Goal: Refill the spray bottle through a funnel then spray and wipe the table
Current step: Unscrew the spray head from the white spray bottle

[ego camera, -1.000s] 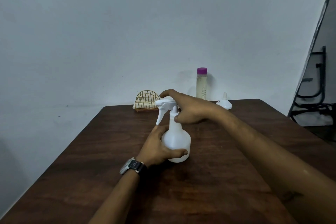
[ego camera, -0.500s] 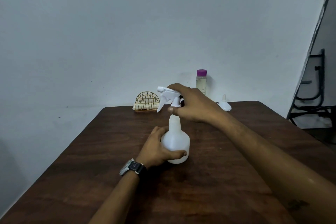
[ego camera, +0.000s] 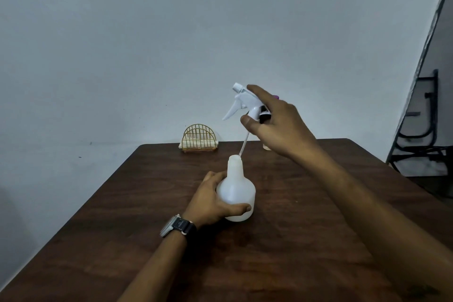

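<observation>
The dark wooden desk (ego camera: 147, 240) fills the lower half of my view, and the work sits near its middle. The left hand (ego camera: 210, 201) wraps the round belly of the white spray bottle (ego camera: 236, 189). Its fingers curl round the far side and its thumb lies across the front, pinning the bottle upright on the desk. The right hand (ego camera: 277, 120) is raised above and a little behind the bottle's open neck. Its fingers are clamped on the collar of the trigger head (ego camera: 245, 100), with the forefinger laid along the top. The head is clear of the neck and tilted. Only the low end of the thin dip tube (ego camera: 244, 144) is at the mouth, and I cannot tell whether its tip is inside or just at the rim.

I judge the step in hand to be taking the head off ahead of the refill. To do it well, I would draw the head up along the tube's own line, so the tube does not drag on the rim and tip the light bottle. I would hold the left grip firm until the tip is out, then lay the head on the desk well apart from the bottle. Behind the right hand, 1 purple-capped bottle (ego camera: 276, 97) stands mostly hidden.
</observation>
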Action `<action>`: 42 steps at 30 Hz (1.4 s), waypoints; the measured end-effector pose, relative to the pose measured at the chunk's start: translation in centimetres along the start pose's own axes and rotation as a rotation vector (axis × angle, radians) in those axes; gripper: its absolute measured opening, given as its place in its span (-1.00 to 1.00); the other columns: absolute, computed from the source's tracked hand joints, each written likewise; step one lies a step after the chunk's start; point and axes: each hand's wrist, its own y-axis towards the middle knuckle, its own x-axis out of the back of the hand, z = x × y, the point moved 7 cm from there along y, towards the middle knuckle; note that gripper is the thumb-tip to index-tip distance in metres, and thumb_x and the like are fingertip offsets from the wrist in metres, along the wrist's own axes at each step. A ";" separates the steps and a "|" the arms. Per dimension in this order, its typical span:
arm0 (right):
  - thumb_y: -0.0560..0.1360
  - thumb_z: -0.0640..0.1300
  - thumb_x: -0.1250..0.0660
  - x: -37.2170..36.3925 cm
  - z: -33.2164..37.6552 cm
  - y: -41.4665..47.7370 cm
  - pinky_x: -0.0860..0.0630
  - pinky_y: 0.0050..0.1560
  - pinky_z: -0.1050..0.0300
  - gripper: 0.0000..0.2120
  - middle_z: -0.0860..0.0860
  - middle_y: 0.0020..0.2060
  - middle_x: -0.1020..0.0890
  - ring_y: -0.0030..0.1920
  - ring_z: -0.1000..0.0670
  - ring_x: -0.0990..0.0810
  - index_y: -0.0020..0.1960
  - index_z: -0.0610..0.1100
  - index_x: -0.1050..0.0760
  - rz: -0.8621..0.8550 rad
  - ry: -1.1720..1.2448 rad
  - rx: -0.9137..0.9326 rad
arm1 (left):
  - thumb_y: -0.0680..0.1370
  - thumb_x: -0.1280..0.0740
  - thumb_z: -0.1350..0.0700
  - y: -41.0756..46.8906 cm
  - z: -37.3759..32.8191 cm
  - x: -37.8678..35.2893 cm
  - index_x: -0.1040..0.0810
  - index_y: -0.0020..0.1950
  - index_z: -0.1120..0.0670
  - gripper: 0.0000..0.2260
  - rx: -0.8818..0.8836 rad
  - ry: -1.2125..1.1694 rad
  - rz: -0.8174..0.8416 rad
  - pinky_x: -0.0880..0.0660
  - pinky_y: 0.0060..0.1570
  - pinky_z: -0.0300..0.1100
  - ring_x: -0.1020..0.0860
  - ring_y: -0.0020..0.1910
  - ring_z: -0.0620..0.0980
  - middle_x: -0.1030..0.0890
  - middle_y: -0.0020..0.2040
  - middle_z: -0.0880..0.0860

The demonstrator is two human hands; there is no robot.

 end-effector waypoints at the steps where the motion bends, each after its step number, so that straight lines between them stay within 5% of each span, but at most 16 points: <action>1: 0.53 -0.04 -0.44 0.5 0.2 0.1 -0.37 -0.13 0.58 -0.42 0.22 -0.02 -0.59 -0.06 0.28 -0.61 0.52 0.16 -0.40 -0.026 0.012 -0.001 | 0.11 -0.66 -0.30 0.0 0.1 0.0 -0.50 0.29 -0.24 -0.21 0.004 -0.003 0.005 -0.58 0.07 -0.20 -0.54 0.14 -0.16 -0.45 0.14 -0.23; 5: 0.53 -0.05 -0.43 2.5 1.1 0.3 -0.42 -0.06 0.47 -0.40 0.15 0.10 -0.63 -0.03 0.24 -0.63 0.53 0.21 -0.38 -0.038 -0.013 0.006 | 0.12 -0.64 -0.31 -0.1 -0.1 -0.1 -0.45 0.21 -0.32 -0.28 0.004 -0.001 0.023 -0.56 0.06 -0.22 -0.52 0.14 -0.18 -0.44 0.15 -0.23; 11: 0.55 -0.15 -0.42 3.5 2.9 0.0 -0.60 0.24 -0.03 -0.38 0.07 0.21 -0.66 0.10 0.05 -0.69 0.51 0.28 -0.38 0.082 -0.013 0.037 | 0.13 -0.63 -0.35 -0.4 -0.4 0.0 -0.43 0.09 -0.44 -0.38 -0.008 0.011 -0.005 -0.52 0.02 -0.28 -0.52 0.11 -0.22 -0.44 0.13 -0.23; 20: 0.56 -0.13 -0.44 4.1 2.1 -1.2 -0.57 0.13 0.21 -0.36 0.08 0.18 -0.66 0.02 0.07 -0.70 0.55 0.25 -0.34 0.027 -0.054 0.042 | 0.17 -0.51 -0.47 -1.1 -0.9 1.0 -0.43 0.47 -0.21 -0.09 0.059 0.230 -0.179 -0.56 0.04 -0.15 -0.49 0.07 -0.16 -0.38 0.11 -0.20; 27: 0.57 -0.21 -0.45 4.6 0.6 -1.6 -0.55 -0.05 0.38 -0.36 0.39 0.00 -0.59 -0.02 0.18 -0.66 0.55 0.18 -0.37 -0.051 0.064 0.033 | 0.19 -0.52 -0.41 -2.1 -1.8 3.7 -0.42 0.48 -0.27 -0.13 0.138 0.367 -0.361 -0.61 0.01 -0.02 -0.50 0.12 -0.03 -0.33 0.07 -0.10; 33: 0.57 -0.23 -0.46 4.4 0.2 -1.8 -0.55 0.03 0.42 -0.37 0.27 0.02 -0.65 0.01 0.35 -0.60 0.56 0.12 -0.37 -0.083 0.095 0.031 | 0.26 -0.47 -0.36 -3.0 -3.4 5.9 -0.41 0.44 -0.37 -0.26 0.129 0.661 -0.489 -0.45 -0.21 -0.11 -0.41 0.19 0.05 -0.33 0.16 -0.05; 38: 0.56 -0.19 -0.46 4.1 -0.3 -2.0 -0.55 0.06 0.37 -0.37 0.12 0.07 -0.68 -0.02 0.39 -0.59 0.55 0.12 -0.37 -0.103 0.094 -0.007 | 0.30 -0.53 -0.27 -2.9 -3.6 7.8 -0.41 0.48 -0.28 -0.25 0.138 0.885 -0.490 -0.56 -0.24 -0.09 -0.38 0.21 0.10 -0.35 0.24 0.03; 42: 0.55 -0.15 -0.46 4.3 -1.2 -2.3 -0.51 -0.06 0.41 -0.39 0.21 -0.03 -0.62 -0.13 0.43 -0.60 0.54 0.12 -0.38 -0.172 0.071 -0.054 | 0.29 -0.53 -0.26 -3.1 -3.0 9.1 -0.38 0.50 -0.30 -0.21 0.202 0.932 -0.466 -0.51 -0.25 -0.10 -0.37 0.23 0.10 -0.34 0.24 0.03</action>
